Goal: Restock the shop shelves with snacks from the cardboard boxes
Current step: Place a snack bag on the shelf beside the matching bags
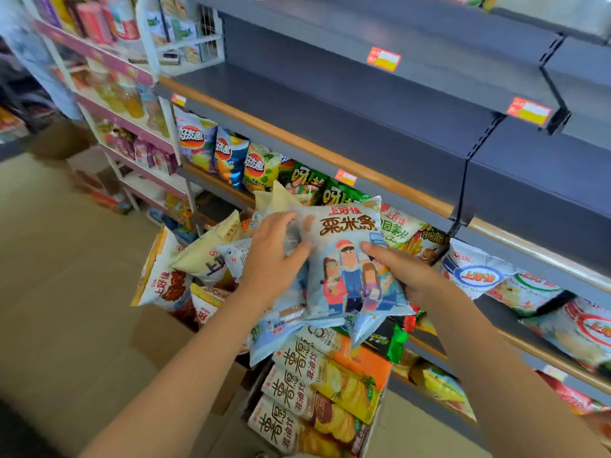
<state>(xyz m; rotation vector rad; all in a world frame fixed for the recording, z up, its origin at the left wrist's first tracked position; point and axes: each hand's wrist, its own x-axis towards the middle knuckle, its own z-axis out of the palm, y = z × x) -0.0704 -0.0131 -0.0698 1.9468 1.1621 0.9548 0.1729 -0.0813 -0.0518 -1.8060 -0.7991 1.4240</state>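
Over the open box (155,338) of snacks, both hands clasp a small stack of pale blue bags (344,259): the left hand (274,262) curls round the stack's left edge, the right hand (413,276) pinches it from the right, thumb on the front. The lower bags sag loose and could well slip out if the grip shifts. Just beyond, the shelf lip (330,157) juts toward the bags and might snag them. Above it, the dark shelf (363,104) lies bare and wide.
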